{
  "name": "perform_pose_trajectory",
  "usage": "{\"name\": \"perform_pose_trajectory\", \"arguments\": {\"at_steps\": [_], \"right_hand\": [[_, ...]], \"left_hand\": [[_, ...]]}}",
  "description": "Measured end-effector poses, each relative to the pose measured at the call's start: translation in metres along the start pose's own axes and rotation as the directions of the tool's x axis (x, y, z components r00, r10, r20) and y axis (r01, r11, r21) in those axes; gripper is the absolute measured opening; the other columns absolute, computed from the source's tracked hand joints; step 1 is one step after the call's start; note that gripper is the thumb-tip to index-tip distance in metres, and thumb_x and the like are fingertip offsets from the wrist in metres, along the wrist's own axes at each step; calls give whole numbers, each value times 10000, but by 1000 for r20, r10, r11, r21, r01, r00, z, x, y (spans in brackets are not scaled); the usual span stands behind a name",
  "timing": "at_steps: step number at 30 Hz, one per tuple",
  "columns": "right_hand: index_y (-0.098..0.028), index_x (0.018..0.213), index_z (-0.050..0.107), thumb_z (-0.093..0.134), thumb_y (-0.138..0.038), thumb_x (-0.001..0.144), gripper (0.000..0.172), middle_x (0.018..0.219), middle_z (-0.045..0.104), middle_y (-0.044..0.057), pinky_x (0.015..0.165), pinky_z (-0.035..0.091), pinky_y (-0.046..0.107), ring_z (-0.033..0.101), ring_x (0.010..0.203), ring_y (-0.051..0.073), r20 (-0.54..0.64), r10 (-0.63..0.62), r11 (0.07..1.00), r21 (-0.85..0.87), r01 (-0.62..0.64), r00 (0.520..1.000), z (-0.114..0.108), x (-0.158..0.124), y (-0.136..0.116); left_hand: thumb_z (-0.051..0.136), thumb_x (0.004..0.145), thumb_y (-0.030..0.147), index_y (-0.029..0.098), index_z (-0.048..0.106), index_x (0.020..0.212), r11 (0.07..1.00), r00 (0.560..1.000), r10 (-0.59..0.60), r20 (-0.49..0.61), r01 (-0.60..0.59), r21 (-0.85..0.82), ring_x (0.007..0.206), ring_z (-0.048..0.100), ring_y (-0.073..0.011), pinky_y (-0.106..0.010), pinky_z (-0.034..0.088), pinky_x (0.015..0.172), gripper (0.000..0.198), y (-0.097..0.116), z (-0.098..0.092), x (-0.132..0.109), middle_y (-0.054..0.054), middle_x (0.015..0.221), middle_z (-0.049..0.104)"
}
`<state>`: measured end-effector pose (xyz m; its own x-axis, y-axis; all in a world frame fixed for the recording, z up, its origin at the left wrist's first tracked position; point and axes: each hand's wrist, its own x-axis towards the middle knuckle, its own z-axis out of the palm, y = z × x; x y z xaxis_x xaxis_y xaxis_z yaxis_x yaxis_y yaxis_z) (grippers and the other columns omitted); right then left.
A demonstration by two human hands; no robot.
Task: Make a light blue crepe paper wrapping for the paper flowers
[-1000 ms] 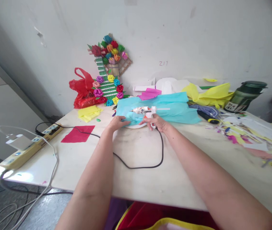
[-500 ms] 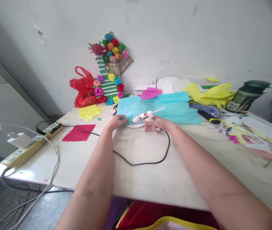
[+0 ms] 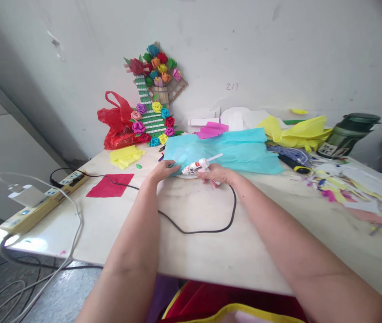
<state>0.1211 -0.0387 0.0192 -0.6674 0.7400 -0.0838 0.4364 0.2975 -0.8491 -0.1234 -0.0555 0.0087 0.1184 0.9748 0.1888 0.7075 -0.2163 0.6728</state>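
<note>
My right hand is closed round a white glue gun, its nozzle pointing left and a clear glue stick jutting from its back. My left hand pinches the near left edge of a light blue sheet, close to the nozzle. Part of a white rounded object shows under the sheet's near edge, between my hands. A black cord loops from the glue gun over the table and passes beneath my left forearm.
On the left are a red square, yellow paper and a power strip. Behind stand a red bag and a flower-covered craft. At right are a green bottle, a black-yellow tool and paper scraps.
My right hand and the glue gun have moved slightly left, bringing the nozzle nearer my left hand. The cord's loop has shifted a little left too.
</note>
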Motion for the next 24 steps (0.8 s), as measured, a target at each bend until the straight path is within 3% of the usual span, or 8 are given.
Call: {"name": "perform_pose_trajectory", "arguments": {"at_steps": [14, 24], "right_hand": [[-161, 637, 571, 630, -597, 628, 439, 548, 586, 0, 303, 338, 197, 417, 296, 52, -96, -22, 998, -61, 16, 995, 4, 7, 3], [-172, 739, 601, 621, -587, 648, 425, 500, 542, -22, 303, 345, 198, 417, 301, 62, -109, -47, 997, -59, 41, 993, 4, 10, 8]], "left_hand": [[537, 676, 469, 175, 391, 572, 999, 1000, -12, 1, 12, -43, 523, 270, -79, -229, 210, 491, 344, 6, -1, -4, 56, 540, 268], [525, 675, 485, 177, 354, 560, 998, 1000, 23, 7, -22, -58, 533, 257, -78, -229, 212, 500, 370, 4, -1, -3, 54, 552, 247]]}}
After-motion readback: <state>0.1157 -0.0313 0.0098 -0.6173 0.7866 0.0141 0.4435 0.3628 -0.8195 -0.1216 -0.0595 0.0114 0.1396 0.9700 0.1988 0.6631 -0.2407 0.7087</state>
